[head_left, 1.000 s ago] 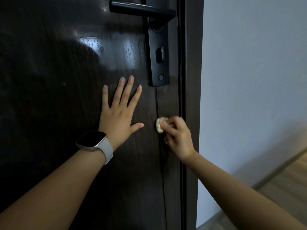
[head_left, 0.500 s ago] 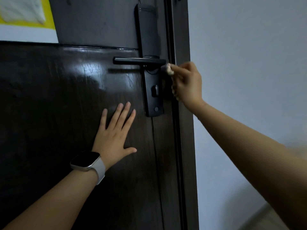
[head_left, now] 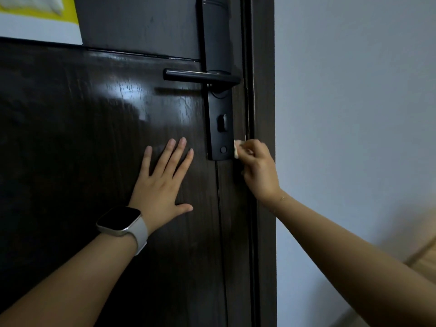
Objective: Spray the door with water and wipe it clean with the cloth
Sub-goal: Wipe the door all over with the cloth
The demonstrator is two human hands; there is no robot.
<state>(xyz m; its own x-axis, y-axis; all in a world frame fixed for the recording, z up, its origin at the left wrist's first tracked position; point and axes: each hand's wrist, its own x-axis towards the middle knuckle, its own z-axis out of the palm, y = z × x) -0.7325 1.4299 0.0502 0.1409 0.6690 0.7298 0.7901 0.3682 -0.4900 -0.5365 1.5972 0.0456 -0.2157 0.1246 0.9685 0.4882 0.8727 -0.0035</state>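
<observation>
Two hands work the door (head_left: 94, 161): the left hand (head_left: 160, 185) lies flat, fingers spread, on its panel, while the right hand (head_left: 257, 171) pinches the small cloth (head_left: 236, 149), which has dropped from handle height to the door's right edge beside the lock plate's (head_left: 220, 128) bottom, so edge wiping continues.

Door (head_left: 99, 142): dark brown, glossy wood-grain panel, fills left and centre of frame. Bright reflection patch in upper centre. A narrow horizontal seam crosses near the top; above it the surface is matt grey-brown. Closed against its frame at centre right.

Cloth (head_left: 236, 149): small, whitish, bunched into a wad; only a little shows. Located centre right, pressed against the door's edge strip, just beside the lower end of the black lock plate (head_left: 220, 128). Pinched in the fingers of the right hand (head_left: 259, 171).
</observation>
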